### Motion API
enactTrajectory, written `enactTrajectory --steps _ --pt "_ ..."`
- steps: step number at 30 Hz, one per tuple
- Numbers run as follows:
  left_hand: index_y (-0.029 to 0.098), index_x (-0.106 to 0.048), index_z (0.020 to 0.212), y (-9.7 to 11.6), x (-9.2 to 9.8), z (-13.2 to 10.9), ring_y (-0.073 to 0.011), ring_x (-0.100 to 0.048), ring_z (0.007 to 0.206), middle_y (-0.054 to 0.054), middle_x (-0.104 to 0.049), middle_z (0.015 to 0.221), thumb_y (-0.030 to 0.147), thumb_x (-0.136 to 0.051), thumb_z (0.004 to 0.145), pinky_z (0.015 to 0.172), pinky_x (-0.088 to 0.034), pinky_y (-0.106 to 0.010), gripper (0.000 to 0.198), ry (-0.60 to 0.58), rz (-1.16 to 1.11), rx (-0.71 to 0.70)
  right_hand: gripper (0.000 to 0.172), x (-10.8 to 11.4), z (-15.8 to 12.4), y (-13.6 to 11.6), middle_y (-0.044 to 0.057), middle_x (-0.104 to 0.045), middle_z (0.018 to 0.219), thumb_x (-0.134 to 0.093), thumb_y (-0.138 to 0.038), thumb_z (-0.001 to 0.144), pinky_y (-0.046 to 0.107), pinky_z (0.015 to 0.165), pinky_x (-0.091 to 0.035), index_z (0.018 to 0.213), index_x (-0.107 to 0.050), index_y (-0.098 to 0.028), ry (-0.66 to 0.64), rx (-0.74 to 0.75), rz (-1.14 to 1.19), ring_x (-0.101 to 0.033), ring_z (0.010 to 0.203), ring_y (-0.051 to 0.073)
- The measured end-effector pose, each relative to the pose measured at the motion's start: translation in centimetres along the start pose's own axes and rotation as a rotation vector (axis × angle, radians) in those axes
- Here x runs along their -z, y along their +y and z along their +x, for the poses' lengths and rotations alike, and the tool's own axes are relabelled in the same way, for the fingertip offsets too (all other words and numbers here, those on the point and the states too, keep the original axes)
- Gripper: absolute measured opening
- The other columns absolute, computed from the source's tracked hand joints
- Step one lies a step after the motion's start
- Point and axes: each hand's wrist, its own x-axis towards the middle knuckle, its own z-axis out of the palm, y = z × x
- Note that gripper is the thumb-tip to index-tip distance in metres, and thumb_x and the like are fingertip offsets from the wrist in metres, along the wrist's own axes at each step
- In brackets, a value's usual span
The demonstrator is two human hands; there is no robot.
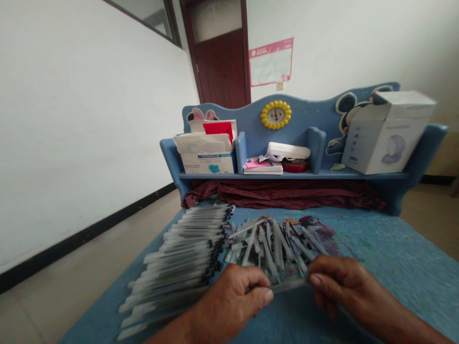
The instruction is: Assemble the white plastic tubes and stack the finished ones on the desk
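Between my two hands stretches a translucent pen [289, 285], blurred and held level above the blue desk. My left hand [238, 298] pinches its left end between thumb and curled fingers. At the other end, my right hand [340, 282] grips it with thumb and forefinger. Just beyond my hands lies a loose pile of similar clear and dark pens [268, 243], pointing various ways. To the left, many whitish pens [179, 255] lie side by side in a long row, dark ends toward the right. My left forearm covers part of the row's near end.
The blue desk [398, 267] has a raised back shelf. On it stand a mask box [208, 162], a stack of papers [263, 168], a red round tin [296, 166] and a tall white box [389, 136]. Folded checked cloth [287, 195] lies beneath the shelf.
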Motion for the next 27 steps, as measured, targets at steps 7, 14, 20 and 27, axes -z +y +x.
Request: enactTrajectory --steps 7,14,20,27 --pt "0.015 -0.056 0.071 -0.42 -0.09 0.19 -0.0098 -0.044 0.059 0.005 -0.044 0.059 0.03 -0.047 0.079 0.056 -0.033 -0.021 0.019 -0.001 -0.008 0.024 0.043 0.0 0.11 0.17 -0.001 -0.052 0.056 -0.045 -0.057 0.084 0.02 0.045 -0.038 0.069 -0.051 -0.017 0.015 -0.026 0.026 -0.049 0.048 0.009" --pt "0.015 -0.055 0.069 -0.28 -0.21 0.24 -0.01 -0.043 0.058 0.005 -0.044 0.058 0.031 -0.047 0.079 0.056 -0.033 -0.021 0.02 0.015 -0.002 0.013 0.04 -0.11 0.16 -0.15 -0.004 -0.054 0.065 -0.06 -0.052 0.076 0.019 0.049 -0.042 0.096 -0.048 -0.02 0.002 -0.039 0.187 -0.051 0.054 0.009" --pt "0.016 -0.056 0.069 -0.21 -0.19 0.25 -0.0101 -0.044 0.059 0.005 -0.045 0.059 0.032 -0.047 0.079 0.057 -0.034 -0.021 0.021 0.009 0.006 0.013 0.04 -0.2 0.24 -0.18 -0.001 -0.054 0.054 -0.048 -0.054 0.083 0.018 0.042 -0.036 0.068 -0.048 -0.017 0.0 -0.075 0.049 -0.048 0.042 0.007" --pt "0.015 -0.055 0.068 0.3 -0.12 0.28 -0.0103 -0.043 0.058 0.004 -0.044 0.058 0.035 -0.046 0.079 0.055 -0.033 -0.021 0.024 0.013 -0.012 0.041 0.037 -0.11 0.25 0.17 -0.003 -0.056 0.062 -0.058 -0.049 0.079 0.018 0.044 -0.039 0.096 -0.05 -0.017 -0.01 -0.077 0.209 -0.052 0.047 0.008"
